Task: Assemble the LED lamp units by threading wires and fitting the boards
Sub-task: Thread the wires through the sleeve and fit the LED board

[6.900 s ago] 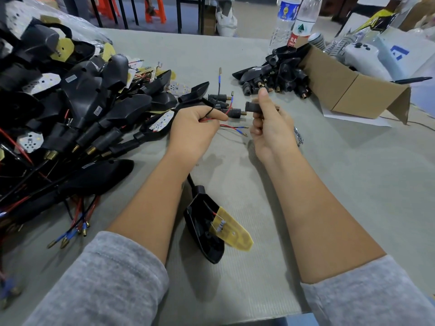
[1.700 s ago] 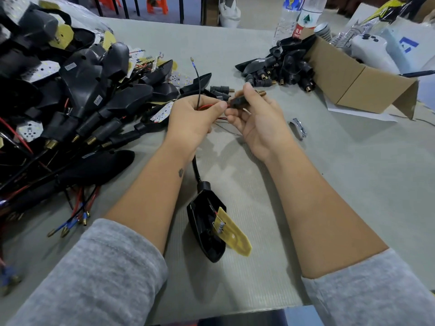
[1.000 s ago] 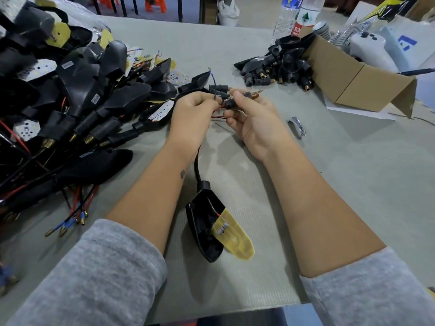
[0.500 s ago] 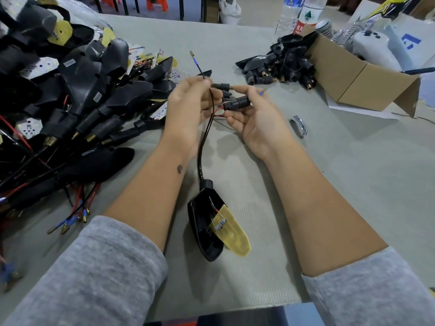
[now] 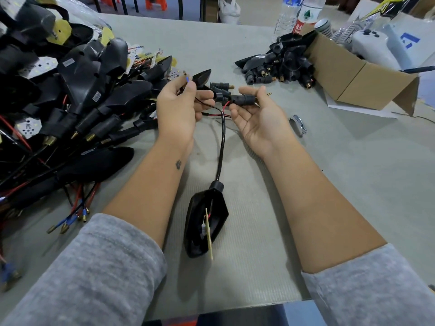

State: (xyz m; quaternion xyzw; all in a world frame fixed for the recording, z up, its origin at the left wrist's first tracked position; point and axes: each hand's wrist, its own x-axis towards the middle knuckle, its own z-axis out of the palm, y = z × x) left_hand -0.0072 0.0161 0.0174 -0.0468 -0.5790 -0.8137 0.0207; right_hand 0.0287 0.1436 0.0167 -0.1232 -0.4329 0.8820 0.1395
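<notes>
We see two hands up over the table (image 5: 353,184), both busy. The left hand (image 5: 177,111) has its fingers (image 5: 191,87) pinched together on the blue-tipped end of a thin wire (image 5: 186,79). The right hand (image 5: 261,116) lies palm up, thumb and forefinger clamped on one black stem sleeve (image 5: 242,99), with a red wire (image 5: 225,106) running into its left end. From between the hands one black cable (image 5: 222,142) drops toward us to a single black lamp housing (image 5: 204,222) lying on the table between the forearms; one yellow board (image 5: 208,234) stands on edge inside it.

Counting on: two or three loose black sleeves (image 5: 220,87) with brass ends lie just beyond the hands. One big heap of black housings (image 5: 77,85) fills the left side, too many to count, white and yellow boards mixed in. One smaller pile of black parts (image 5: 280,67) spills beside one open cardboard box (image 5: 353,74) at the far right. Two clear bottles (image 5: 303,15) stand behind it, and one small metal piece (image 5: 299,124) lies right of the right hand.

The table wears a grey-green ribbed covering. Beyond it we see grey floor and orange stool legs (image 5: 155,2).
</notes>
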